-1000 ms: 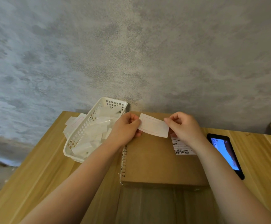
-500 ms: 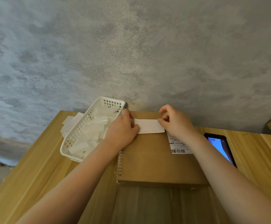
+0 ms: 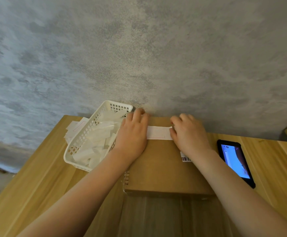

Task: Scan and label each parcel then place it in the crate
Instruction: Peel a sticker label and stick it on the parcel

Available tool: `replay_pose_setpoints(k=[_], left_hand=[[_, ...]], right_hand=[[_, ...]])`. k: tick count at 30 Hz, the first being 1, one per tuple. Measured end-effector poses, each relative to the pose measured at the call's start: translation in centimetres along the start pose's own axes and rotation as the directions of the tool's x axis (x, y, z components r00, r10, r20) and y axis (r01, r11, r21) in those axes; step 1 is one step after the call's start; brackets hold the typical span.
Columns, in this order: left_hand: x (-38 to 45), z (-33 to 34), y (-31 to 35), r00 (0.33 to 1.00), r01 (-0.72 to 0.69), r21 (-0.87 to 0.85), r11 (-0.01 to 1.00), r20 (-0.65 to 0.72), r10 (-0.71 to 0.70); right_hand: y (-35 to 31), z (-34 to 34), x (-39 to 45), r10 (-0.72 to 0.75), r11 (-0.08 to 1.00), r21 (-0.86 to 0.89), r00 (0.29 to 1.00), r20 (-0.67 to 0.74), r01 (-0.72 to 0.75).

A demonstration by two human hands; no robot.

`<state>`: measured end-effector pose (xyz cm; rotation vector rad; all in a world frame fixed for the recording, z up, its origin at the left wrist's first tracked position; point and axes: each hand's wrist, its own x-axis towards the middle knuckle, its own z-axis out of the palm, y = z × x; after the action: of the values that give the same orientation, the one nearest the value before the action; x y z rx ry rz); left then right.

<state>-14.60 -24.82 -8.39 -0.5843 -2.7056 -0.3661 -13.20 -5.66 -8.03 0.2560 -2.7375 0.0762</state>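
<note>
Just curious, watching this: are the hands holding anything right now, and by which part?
Nothing is lifted. Both hands press the white label flat on the cardboard parcel: left hand on its left end, right hand on its right end.

A light wooden table (image 3: 36, 182) carries a cardboard parcel (image 3: 163, 168) at centre, a white basket (image 3: 81, 147) at nine o'clock, loose labels (image 3: 75, 128) beyond it at ten, and a phone (image 3: 235, 161) at three.

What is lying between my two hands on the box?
A white label lies flat on the cardboard box, between left hand and right hand, seen in the head view.
</note>
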Motion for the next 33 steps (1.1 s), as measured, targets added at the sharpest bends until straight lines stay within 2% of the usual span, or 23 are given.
replay_pose_setpoints(k=[1, 2, 4, 7, 10, 13, 16, 18, 21, 26, 33], left_hand=[[-0.3, 0.1, 0.0, 0.998, -0.065, -0.036, 0.997, -0.025, 0.064], [-0.6, 0.1, 0.0, 0.995, -0.100, -0.084, 0.991, 0.017, 0.102], [-1.4, 0.2, 0.0, 0.979, -0.072, -0.129, 0.989, 0.179, 0.095], [-2.3, 0.6, -0.2, 0.931, -0.035, -0.058, 0.998, 0.360, 0.053], [-2.4, 0.5, -0.2, 0.899, -0.020, -0.077, 0.997, 0.436, 0.052], [-3.1, 0.0, -0.4, 0.931, 0.076, -0.238, 0.968, 0.365, 0.016], [-5.1, -1.2, -0.5, 0.940, 0.226, -0.403, 0.887, 0.328, -0.091], [-6.3, -2.0, -0.2, 0.914, 0.316, -0.448, 0.837, 0.381, -0.141], [-7.5, -2.0, 0.4, 0.890, 0.384, -0.456, 0.803, 0.413, -0.192], [-8.0, -1.0, 0.8, 0.862, 0.479, -0.545, 0.688, 0.441, -0.251], [-8.0, -1.5, 1.4, 0.897, 0.415, -0.553, 0.722, 0.379, -0.226]], right_hand=[[0.0, -0.1, -0.5, -0.029, 0.999, 0.045, 1.000, -0.002, 0.029], [-0.1, -0.2, -1.0, -0.043, 0.993, 0.107, 0.998, 0.037, 0.039], [-0.3, -0.3, -2.0, -0.025, 0.983, 0.183, 0.983, 0.180, -0.008], [-0.3, -0.4, -2.8, 0.006, 0.992, 0.118, 0.947, 0.322, -0.046], [0.0, -0.7, -2.9, -0.015, 0.986, 0.155, 0.901, 0.433, -0.058], [1.0, -1.5, -3.5, 0.003, 0.934, 0.322, 0.907, 0.421, -0.153], [2.8, -2.5, -5.4, 0.176, 0.846, 0.443, 0.940, 0.293, -0.296], [4.0, -2.5, -7.2, 0.242, 0.786, 0.477, 0.905, 0.349, -0.394], [4.8, -2.4, -9.3, 0.224, 0.671, 0.550, 0.843, 0.489, -0.497], [5.0, -2.1, -10.2, 0.234, 0.599, 0.600, 0.832, 0.503, -0.531], [4.3, -3.0, -10.7, 0.270, 0.581, 0.641, 0.862, 0.428, -0.501]])
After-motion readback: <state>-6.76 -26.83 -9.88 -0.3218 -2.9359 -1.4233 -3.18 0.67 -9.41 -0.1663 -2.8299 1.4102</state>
